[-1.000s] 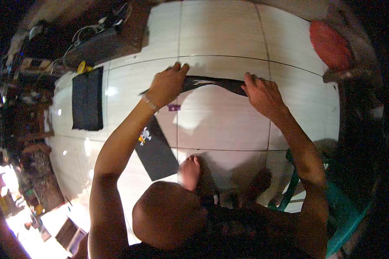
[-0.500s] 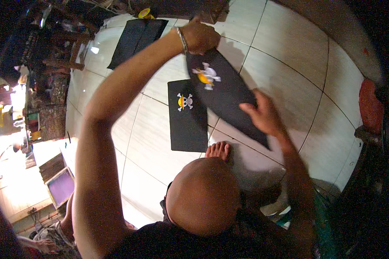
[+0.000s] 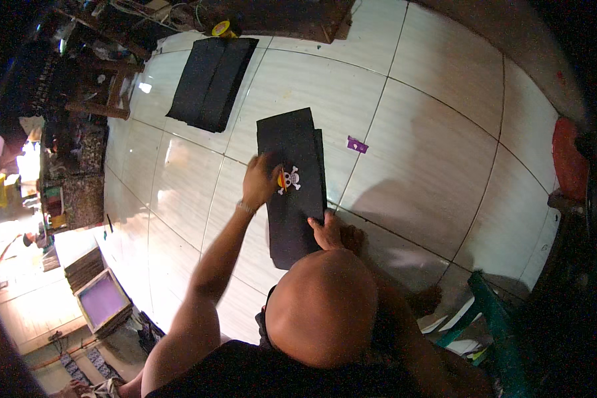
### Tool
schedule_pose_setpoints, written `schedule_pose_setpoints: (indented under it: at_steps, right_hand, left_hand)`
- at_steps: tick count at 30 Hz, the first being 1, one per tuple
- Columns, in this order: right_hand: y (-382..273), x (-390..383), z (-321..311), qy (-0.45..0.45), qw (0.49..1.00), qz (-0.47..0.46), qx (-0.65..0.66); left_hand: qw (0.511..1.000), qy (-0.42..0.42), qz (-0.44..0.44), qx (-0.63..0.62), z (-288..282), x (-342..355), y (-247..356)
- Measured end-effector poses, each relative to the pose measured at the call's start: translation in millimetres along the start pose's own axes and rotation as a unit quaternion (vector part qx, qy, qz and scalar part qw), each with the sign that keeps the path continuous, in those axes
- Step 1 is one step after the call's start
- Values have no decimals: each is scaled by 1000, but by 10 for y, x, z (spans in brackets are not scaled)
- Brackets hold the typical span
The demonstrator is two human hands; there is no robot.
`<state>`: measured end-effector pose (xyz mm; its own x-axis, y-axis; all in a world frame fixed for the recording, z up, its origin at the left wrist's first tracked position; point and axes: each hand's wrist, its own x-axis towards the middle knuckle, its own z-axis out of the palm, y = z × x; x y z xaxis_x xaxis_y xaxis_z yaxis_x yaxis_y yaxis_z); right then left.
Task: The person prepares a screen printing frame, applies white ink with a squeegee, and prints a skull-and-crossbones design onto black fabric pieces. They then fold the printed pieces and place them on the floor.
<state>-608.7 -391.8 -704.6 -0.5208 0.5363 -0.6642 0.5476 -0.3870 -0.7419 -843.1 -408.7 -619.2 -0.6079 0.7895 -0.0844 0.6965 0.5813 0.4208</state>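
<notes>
Top black piece (image 3: 285, 136): It is lying in the middle of the floor (image 3: 438, 172), its near end going close to the person's head (image 3: 322, 305).
Under piece (image 3: 321, 159): It is lying below the top one, its right edge peeking out.
Left hand (image 3: 262, 182): It is resting on the left side of the top piece, its fingers touching the skull picture (image 3: 290, 180). I cannot tell if it is gripping.
Right hand (image 3: 326, 232): It is touching the near right edge. I cannot tell if it is pinching.
Black pile (image 3: 209, 83): It is sitting far left, well apart.
Crooked edges: The two pieces are not matching on the right; one hand pulling harder could be making that worse.
Skull picture trouble: Rubbing fingers could be smudging it, if its paint is wet.
</notes>
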Motion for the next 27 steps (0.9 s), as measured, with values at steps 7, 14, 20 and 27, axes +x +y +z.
schedule_pose_setpoints:
  at_steps: [7,14,20,27]
  right_hand:
    - [-105,-192,-96,59,983,-94,-148]
    - [-339,-219,-346,65,909,-114,-396]
    - [-605,-43,-402,-35,971,18,-237]
    - [-459,1,-172,53,970,-68,-226]
  left_hand:
    - [965,5,-252,-77,632,-1069,-276]
    - [937,27,-336,-92,701,-1063,-203]
    - [919,-82,-351,-158,703,-940,-312]
    - [876,-55,-381,-291,542,-1086,-231]
